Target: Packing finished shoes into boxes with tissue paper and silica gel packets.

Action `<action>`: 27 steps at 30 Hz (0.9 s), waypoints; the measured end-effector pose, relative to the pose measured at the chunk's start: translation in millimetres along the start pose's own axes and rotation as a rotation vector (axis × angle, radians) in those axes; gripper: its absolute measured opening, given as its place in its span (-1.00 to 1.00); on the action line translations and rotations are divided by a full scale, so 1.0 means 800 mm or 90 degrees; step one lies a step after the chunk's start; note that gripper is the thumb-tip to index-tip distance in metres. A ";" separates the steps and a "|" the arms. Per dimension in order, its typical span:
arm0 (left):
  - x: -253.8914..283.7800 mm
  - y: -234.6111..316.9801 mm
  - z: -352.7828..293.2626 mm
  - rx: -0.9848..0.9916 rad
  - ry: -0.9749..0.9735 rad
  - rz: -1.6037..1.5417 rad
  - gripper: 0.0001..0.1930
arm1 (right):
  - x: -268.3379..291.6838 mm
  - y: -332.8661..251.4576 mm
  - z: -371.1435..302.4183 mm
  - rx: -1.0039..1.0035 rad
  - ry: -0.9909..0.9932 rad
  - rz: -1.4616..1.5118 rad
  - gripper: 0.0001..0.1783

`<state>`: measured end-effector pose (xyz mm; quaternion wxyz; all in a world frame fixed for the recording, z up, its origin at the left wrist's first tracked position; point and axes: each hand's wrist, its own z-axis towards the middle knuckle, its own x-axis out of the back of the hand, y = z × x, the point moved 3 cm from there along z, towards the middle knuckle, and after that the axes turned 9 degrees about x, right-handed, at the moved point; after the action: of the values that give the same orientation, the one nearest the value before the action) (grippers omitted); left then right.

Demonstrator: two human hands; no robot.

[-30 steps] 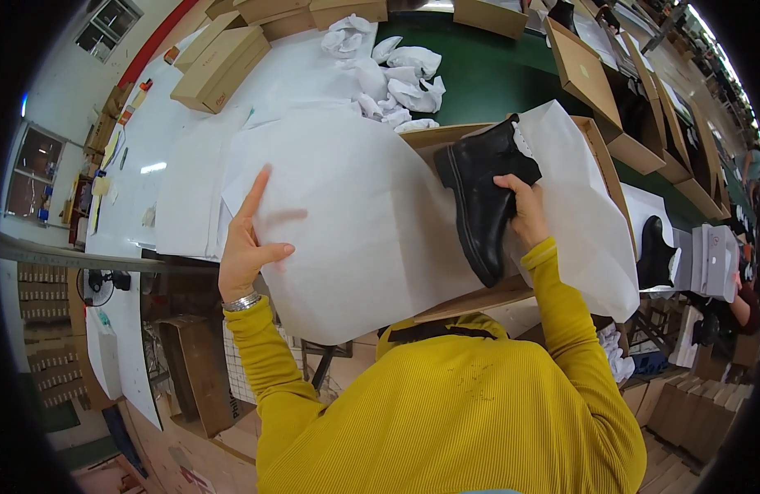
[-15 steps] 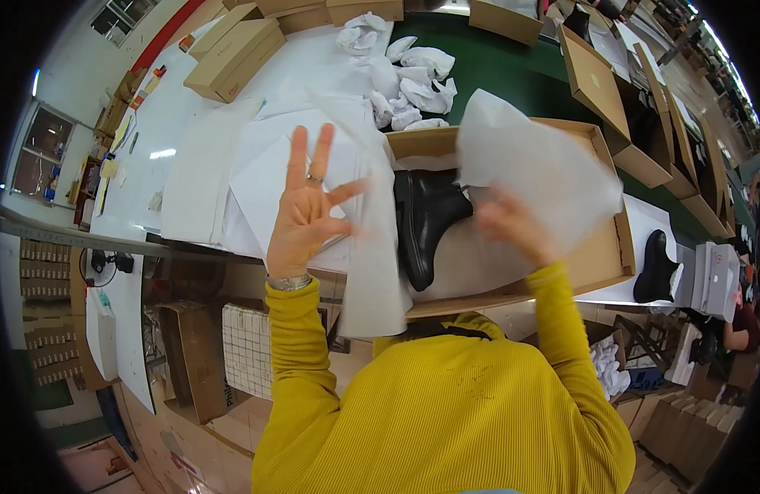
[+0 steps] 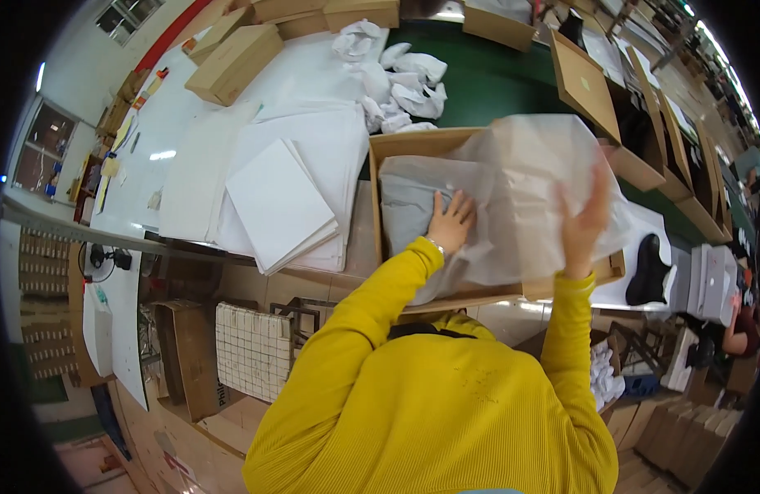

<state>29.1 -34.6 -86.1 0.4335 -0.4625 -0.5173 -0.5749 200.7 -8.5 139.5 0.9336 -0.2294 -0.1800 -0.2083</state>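
Observation:
White tissue paper [image 3: 528, 173] lies across an open brown shoebox [image 3: 429, 142]. Through its left part shows the grey shape of the black boot, now covered. My left hand [image 3: 453, 222] rests on the paper over that left half, fingers spread. At the box's right side, my right hand [image 3: 585, 218] is raised in front of the tissue, blurred by motion. Its fingers point up and away from the thumb, and I see nothing gripped in it. The paper's right part stands loosely above the rim.
Crumpled white paper wads [image 3: 404, 86] lie beyond the box. Stacked white sheets [image 3: 281, 206] are to its left. Another black boot [image 3: 648, 272] lies on white paper at right. Brown boxes [image 3: 236, 64] stand far left, and open boxes [image 3: 585, 86] line the right.
The tissue's left flap has been folded over the boot. My left hand has moved right onto the paper. My right hand has shifted right and up from beside the boot.

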 end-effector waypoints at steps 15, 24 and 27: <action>0.152 -0.352 -0.279 1.046 0.118 -0.070 -0.38 | -0.087 -0.042 -0.122 0.050 -0.792 0.031 -0.57; 0.163 -0.354 -0.281 0.782 0.593 -0.189 -0.66 | -0.102 -0.075 -0.114 0.073 -0.723 0.095 -0.60; 0.230 -0.287 -0.230 0.599 0.697 -0.489 -0.80 | -0.103 -0.069 -0.095 -0.014 -0.598 0.128 -0.65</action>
<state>-246.4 -200.9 43.1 0.5459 0.3237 -0.5422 -0.5507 122.8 -65.9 60.2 0.7642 -0.3247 -0.5573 0.0075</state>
